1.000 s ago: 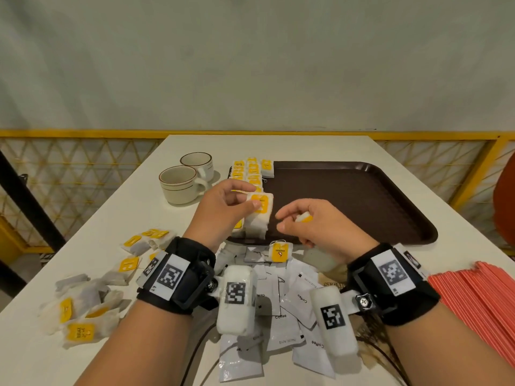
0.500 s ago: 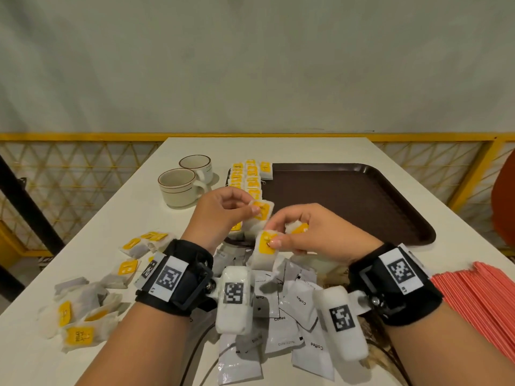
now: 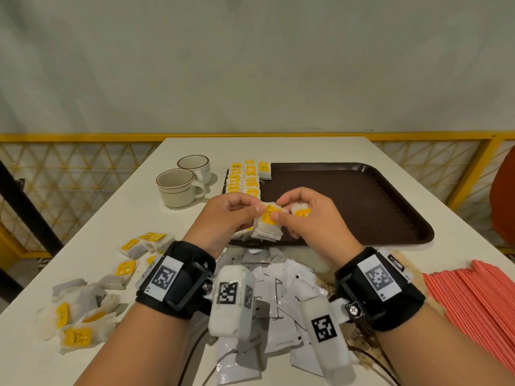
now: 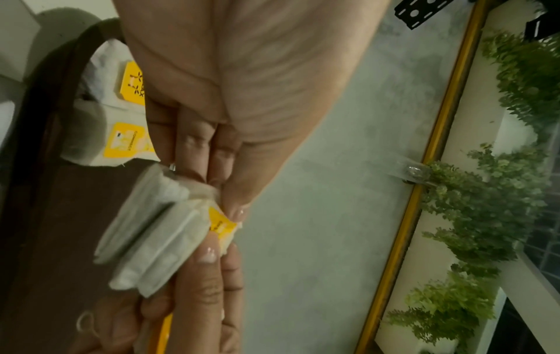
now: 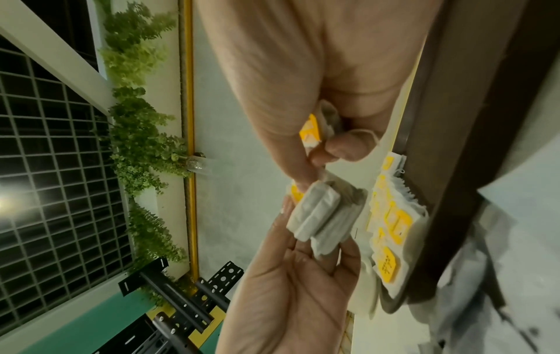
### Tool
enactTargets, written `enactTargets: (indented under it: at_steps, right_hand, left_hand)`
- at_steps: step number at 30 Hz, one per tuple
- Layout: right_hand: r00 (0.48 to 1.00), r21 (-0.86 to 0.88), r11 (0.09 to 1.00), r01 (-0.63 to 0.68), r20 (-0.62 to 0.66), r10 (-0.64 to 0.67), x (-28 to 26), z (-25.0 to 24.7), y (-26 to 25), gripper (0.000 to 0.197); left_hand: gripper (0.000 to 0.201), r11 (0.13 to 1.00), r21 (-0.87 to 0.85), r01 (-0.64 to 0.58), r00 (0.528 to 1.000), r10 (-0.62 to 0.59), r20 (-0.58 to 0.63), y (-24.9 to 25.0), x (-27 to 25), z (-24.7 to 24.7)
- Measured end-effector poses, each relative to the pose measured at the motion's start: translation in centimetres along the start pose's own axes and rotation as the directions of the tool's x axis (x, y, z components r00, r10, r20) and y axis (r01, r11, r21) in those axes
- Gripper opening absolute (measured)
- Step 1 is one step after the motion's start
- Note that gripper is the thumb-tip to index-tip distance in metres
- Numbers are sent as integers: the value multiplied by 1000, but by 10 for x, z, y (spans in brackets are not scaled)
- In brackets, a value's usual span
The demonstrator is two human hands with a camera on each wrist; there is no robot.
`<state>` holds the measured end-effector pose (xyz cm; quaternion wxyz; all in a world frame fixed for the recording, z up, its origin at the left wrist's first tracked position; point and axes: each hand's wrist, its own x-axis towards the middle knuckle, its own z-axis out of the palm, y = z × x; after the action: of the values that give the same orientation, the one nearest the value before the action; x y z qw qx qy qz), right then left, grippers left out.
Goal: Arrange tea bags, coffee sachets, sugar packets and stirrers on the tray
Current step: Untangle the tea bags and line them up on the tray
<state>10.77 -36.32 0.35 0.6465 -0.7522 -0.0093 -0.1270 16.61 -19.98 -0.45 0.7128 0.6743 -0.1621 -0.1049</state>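
Over the near-left edge of the brown tray (image 3: 362, 207), both hands meet on a small stack of white tea bags with yellow tags (image 3: 267, 227). My left hand (image 3: 252, 215) pinches the stack (image 4: 151, 230) between thumb and fingers. My right hand (image 3: 281, 214) pinches the top bag's yellow tag, and keeps another tea bag (image 3: 302, 212) tucked under its curled fingers (image 5: 345, 146). In the right wrist view the stack (image 5: 324, 215) sits between both hands. Two rows of tea bags (image 3: 245, 176) lie along the tray's left side.
Two cream cups (image 3: 178, 188) stand left of the tray. Loose tea bags (image 3: 83, 310) are scattered on the table's left. White coffee sachets (image 3: 278, 310) lie under my wrists. Red stirrers (image 3: 473, 302) are piled at the right. A yellow railing borders the table.
My right hand picked a tea bag off the table by the tray's near edge and brought it up against the bags in my left hand. Both hands now hold the stack together.
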Motion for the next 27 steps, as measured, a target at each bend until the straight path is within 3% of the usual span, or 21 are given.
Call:
enactTargets:
  at_steps: [3,6,9,17,20,24,27]
  right_hand:
    - [999,-8,1000,-25,20,25,-1,3,0,21]
    - [995,2,996,-95,40,94,0,3,1,27]
    - [974,178,958,-223,75,213,2,1,-1,30]
    - [955,372,880,-295,148,257,6,0,-1,21]
    - [932,359,861,-361,165,322,7,0,0,30]
    - [932,313,879,-359,161,324,8,-2,2,42]
    - [950,376,872,-312,149,276,6,0,1,28]
  left_hand:
    - [21,999,41,-12,1000,12,11,-1,-3,2]
    - [17,995,94,-18,1000,20,-16,-1,-2,2]
    - [16,995,101,-9,997,17,-81,-1,0,0]
    - [15,998,64,11,991,-2,-134,0,2,-4]
    - [14,998,57,17,989,-9,-145,1,2,-5]
    - [14,998,59,19,989,-10,-149,1,1,-6]
    - [14,998,54,22,990,-14,-143,2,1,-5]
